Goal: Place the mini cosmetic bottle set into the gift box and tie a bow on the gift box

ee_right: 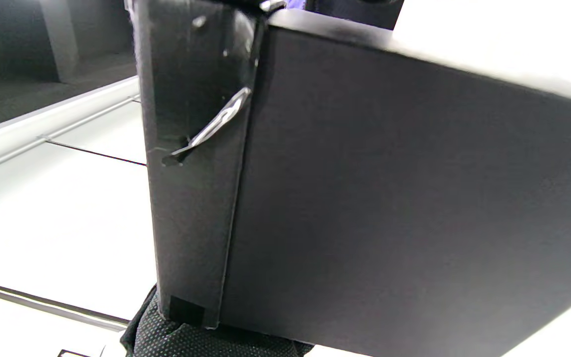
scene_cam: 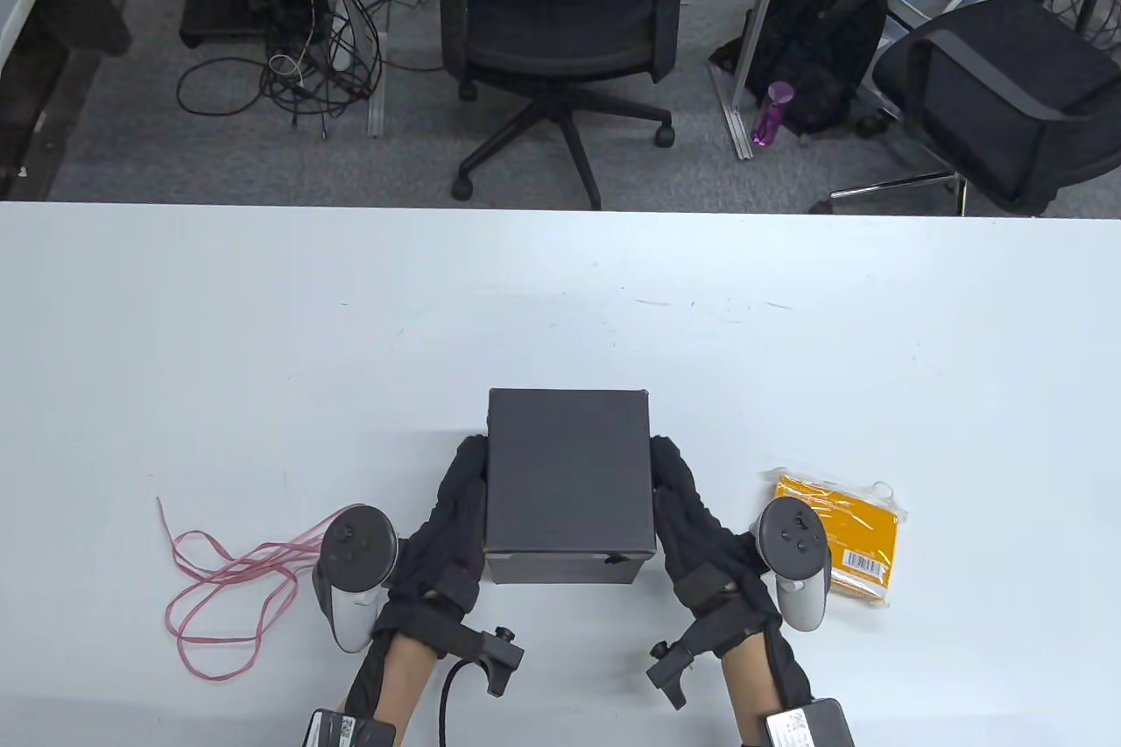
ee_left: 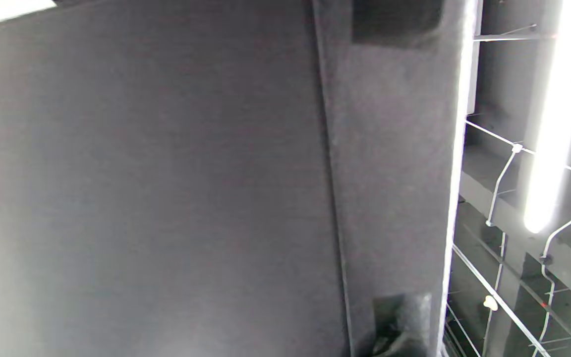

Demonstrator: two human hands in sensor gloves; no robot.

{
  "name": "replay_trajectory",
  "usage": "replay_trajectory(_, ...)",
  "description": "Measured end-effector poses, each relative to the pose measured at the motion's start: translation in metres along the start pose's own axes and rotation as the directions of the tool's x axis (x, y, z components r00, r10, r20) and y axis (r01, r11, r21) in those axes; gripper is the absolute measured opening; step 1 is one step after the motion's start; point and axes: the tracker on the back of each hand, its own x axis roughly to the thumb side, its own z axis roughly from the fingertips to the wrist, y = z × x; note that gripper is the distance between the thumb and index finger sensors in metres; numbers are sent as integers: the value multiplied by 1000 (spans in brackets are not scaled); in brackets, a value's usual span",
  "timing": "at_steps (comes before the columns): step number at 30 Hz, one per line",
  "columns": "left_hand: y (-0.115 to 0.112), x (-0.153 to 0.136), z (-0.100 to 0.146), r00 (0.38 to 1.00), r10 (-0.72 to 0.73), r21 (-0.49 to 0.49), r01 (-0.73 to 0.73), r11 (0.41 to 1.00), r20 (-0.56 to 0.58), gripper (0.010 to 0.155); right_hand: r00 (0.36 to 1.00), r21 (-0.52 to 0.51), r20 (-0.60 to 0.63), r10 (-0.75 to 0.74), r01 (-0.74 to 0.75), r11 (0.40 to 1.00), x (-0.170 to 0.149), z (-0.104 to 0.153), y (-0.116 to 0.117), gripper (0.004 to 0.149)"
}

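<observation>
A black gift box [scene_cam: 569, 475] with its lid closed sits at the near middle of the white table [scene_cam: 263, 327]. My left hand [scene_cam: 460, 493] lies flat against its left side and my right hand [scene_cam: 679, 493] against its right side, fingers stretched forward along the walls. The box's dark wall [ee_left: 166, 198] fills the left wrist view. In the right wrist view the box [ee_right: 389, 198] shows a small metal clasp [ee_right: 211, 129] on its near face. An orange packet in clear plastic [scene_cam: 854, 541] lies just right of my right hand. A pink string [scene_cam: 228, 581] lies in loose loops to the left.
The table's far edge runs across the table view, with a black office chair [scene_cam: 560, 11], a second chair [scene_cam: 1007, 90], a backpack [scene_cam: 823, 29] and floor cables [scene_cam: 298, 73] beyond it.
</observation>
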Motion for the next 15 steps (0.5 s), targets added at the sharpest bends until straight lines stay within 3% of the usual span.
replay_trajectory(15, 4, 48, 14, 964, -105, 109, 80, 991, 245, 66, 980, 19, 195, -41, 38, 999, 22, 5, -2, 58)
